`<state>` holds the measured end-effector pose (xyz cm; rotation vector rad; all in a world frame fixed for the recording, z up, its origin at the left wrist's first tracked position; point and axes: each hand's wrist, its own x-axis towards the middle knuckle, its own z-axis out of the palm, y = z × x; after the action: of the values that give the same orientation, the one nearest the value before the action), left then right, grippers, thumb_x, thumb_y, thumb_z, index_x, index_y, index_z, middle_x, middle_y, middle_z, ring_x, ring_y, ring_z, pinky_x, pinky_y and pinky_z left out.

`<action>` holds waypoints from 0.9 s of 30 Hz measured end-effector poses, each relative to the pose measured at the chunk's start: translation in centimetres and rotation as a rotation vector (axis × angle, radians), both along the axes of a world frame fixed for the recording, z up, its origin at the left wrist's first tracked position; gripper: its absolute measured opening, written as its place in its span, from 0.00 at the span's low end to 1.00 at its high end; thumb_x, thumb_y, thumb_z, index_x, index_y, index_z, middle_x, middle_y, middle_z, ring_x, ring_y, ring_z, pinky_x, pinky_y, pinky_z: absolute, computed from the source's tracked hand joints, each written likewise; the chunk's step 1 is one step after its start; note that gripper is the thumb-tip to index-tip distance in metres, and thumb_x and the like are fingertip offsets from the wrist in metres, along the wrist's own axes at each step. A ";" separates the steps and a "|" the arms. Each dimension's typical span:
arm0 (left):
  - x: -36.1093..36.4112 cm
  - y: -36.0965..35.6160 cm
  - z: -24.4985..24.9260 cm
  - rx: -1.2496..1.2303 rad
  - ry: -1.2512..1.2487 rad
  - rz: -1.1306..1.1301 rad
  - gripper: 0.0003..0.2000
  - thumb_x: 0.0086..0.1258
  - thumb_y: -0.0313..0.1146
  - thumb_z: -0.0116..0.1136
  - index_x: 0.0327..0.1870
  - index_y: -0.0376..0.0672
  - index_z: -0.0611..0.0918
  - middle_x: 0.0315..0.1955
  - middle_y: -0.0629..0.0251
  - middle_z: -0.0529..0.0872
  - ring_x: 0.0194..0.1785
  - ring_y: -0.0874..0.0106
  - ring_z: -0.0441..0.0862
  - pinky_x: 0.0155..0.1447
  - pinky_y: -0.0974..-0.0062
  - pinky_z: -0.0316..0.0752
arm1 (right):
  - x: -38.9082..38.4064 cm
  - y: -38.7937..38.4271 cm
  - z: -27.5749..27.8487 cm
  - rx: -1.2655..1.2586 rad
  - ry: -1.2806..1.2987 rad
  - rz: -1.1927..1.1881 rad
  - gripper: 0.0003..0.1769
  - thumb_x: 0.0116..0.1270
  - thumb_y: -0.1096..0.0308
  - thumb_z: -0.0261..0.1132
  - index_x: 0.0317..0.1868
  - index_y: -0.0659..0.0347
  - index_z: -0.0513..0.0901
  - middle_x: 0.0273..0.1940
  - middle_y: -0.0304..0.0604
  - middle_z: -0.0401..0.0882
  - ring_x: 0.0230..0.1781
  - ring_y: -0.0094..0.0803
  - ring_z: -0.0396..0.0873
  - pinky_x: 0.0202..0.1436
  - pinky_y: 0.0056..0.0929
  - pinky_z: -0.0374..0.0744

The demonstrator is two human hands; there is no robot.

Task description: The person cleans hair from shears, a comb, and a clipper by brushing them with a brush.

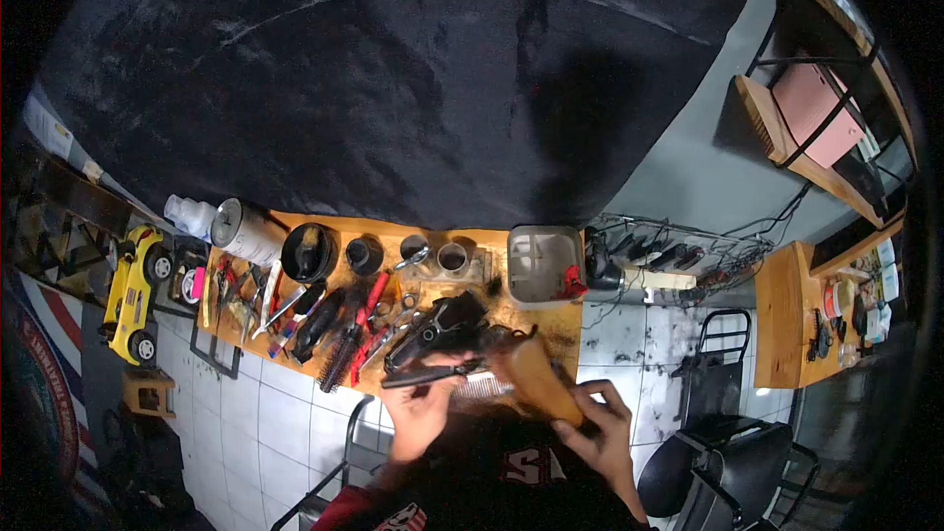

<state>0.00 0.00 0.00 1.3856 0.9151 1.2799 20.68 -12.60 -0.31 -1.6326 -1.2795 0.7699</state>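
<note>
My left hand (421, 415) is closed round a slim black tool (431, 375), held level above the front edge of the wooden table. Beside that tool, a pale toothed piece like a comb (482, 386) shows between my hands; what kind of tool the black one is, I cannot tell. My right hand (602, 430) grips a brown brush (544, 381), smeared by motion, its dark bristle end tilted up and left over the table. Just behind both hands lies a black hair clipper (430, 332). A round hairbrush (341, 358) rests to the left of my left hand.
Combs, scissors and several brushes crowd the wooden table (560, 323). Along its back stand a spray can (246, 230), black bowl (309, 254), cups and grey tray (544, 270). Cables (728, 241) hang right. Black chairs (723, 477) stand at right; a yellow toy car (135, 295) sits left.
</note>
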 end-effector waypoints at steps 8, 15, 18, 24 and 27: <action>0.3 0.2 1.6 0.136 0.286 -0.102 0.05 0.57 0.16 0.63 0.33 0.32 0.84 0.36 0.57 0.87 0.44 0.68 0.86 0.50 0.73 0.78 | -0.6 0.4 1.4 0.126 -0.035 0.027 0.27 0.49 0.64 0.77 0.49 0.68 0.83 0.44 0.47 0.75 0.41 0.36 0.79 0.42 0.28 0.79; 0.1 -0.8 1.1 -0.169 0.180 -0.117 0.04 0.59 0.18 0.63 0.32 0.37 0.81 0.34 0.58 0.84 0.36 0.67 0.84 0.47 0.70 0.80 | -0.9 0.5 -0.2 0.075 0.033 0.051 0.25 0.48 0.64 0.79 0.47 0.65 0.84 0.42 0.48 0.76 0.43 0.39 0.80 0.44 0.32 0.80; 0.1 0.3 0.3 -0.089 -0.113 0.013 0.01 0.63 0.16 0.59 0.33 0.30 0.80 0.32 0.57 0.85 0.37 0.64 0.85 0.45 0.65 0.83 | 0.4 -0.1 -0.5 0.023 -0.025 -0.111 0.24 0.51 0.67 0.76 0.49 0.68 0.83 0.43 0.48 0.77 0.42 0.37 0.81 0.43 0.30 0.81; 0.4 0.5 1.8 -0.054 0.149 -0.095 0.03 0.59 0.15 0.62 0.31 0.32 0.84 0.32 0.58 0.86 0.40 0.69 0.85 0.47 0.73 0.79 | 0.3 0.0 1.1 0.078 0.024 -0.081 0.26 0.53 0.65 0.74 0.50 0.71 0.82 0.42 0.48 0.75 0.42 0.34 0.79 0.43 0.26 0.77; 0.8 -0.4 1.0 -0.001 0.193 -0.093 0.06 0.57 0.18 0.65 0.35 0.32 0.84 0.31 0.60 0.86 0.36 0.74 0.84 0.44 0.77 0.77 | -0.3 0.7 1.4 0.236 -0.088 0.134 0.29 0.50 0.63 0.77 0.50 0.70 0.82 0.43 0.48 0.75 0.43 0.36 0.80 0.42 0.27 0.79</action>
<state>0.80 -0.37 1.02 1.5520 0.9684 1.0896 20.36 -11.95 1.04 -1.4148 -1.4948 0.6056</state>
